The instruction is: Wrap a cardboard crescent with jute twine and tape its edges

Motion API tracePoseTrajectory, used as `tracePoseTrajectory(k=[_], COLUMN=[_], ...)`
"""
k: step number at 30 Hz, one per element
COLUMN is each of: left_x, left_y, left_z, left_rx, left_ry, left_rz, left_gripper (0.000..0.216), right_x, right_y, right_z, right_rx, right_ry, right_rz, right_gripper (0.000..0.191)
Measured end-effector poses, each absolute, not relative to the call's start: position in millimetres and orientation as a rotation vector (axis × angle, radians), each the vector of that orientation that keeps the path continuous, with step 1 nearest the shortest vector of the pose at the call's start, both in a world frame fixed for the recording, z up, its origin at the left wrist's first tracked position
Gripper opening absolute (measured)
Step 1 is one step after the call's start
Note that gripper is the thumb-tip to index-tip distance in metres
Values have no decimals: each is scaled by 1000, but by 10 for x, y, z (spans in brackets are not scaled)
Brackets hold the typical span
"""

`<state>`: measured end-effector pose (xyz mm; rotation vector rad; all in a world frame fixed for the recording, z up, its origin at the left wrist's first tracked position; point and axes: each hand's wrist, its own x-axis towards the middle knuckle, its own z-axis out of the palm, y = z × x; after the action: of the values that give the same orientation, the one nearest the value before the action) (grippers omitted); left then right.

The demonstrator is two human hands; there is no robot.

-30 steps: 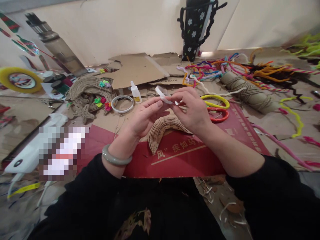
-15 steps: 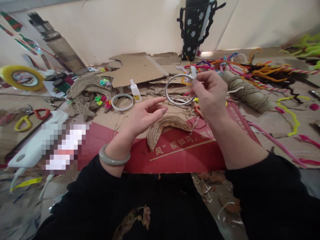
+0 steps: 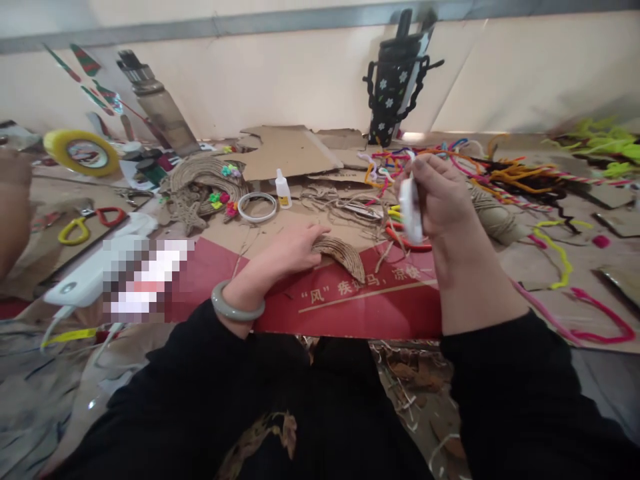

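A slim white ring-shaped tape roll point(image 3: 411, 212) hangs nearly edge-on from my right hand point(image 3: 443, 197), which pinches its upper part. My left hand point(image 3: 293, 253) has its fingers over the left end of a curved cardboard piece covered in rows of twine point(image 3: 343, 253); that end is hidden under them. This piece lies on the red-printed cardboard point(image 3: 385, 307). Beyond my left hand are a second ring-shaped tape roll point(image 3: 257, 207), lying flat, and a small white glue bottle point(image 3: 283, 190), standing upright.
At left are a twine-wrapped wreath piece point(image 3: 200, 180) with small coloured flowers, scissors point(image 3: 75, 230), yellow tape point(image 3: 83, 153) and a white power bank point(image 3: 95, 270). Another person's arm point(image 3: 13, 207) enters there. Pipe cleaners point(image 3: 525, 177), a twine spool point(image 3: 500, 217) and a flowered tumbler point(image 3: 393, 93) lie right and behind.
My left hand has come down onto the twine-covered piece, which has turned and shifted left. The tape roll in my right hand has swung edge-on. Another person's arm has appeared at left.
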<state>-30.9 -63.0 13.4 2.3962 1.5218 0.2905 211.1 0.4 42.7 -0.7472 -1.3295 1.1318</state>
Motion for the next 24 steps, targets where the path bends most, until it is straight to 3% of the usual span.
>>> tracePoseTrajectory(k=[8,12,18,24], left_x=[-456,-397,-231,-295], left_y=[-412,-344,-256,-215], left_z=[259,462,602,485], left_rx=[2519,2604,2800,2546], left_ry=[1580,1682,1551,1494], left_rz=[748,946,941,1239], left_gripper=[56,56,54,51], right_x=[2059,1992,1935,1911], right_y=[-244,-191,-122,-38], right_z=[510,443,349,329], right_rx=[-806,-865,-904,-966], right_ry=[-1538,-1447,-1499,-1304], right_rz=[1481,1472,1439,1348], right_gripper=[38,43,46,52])
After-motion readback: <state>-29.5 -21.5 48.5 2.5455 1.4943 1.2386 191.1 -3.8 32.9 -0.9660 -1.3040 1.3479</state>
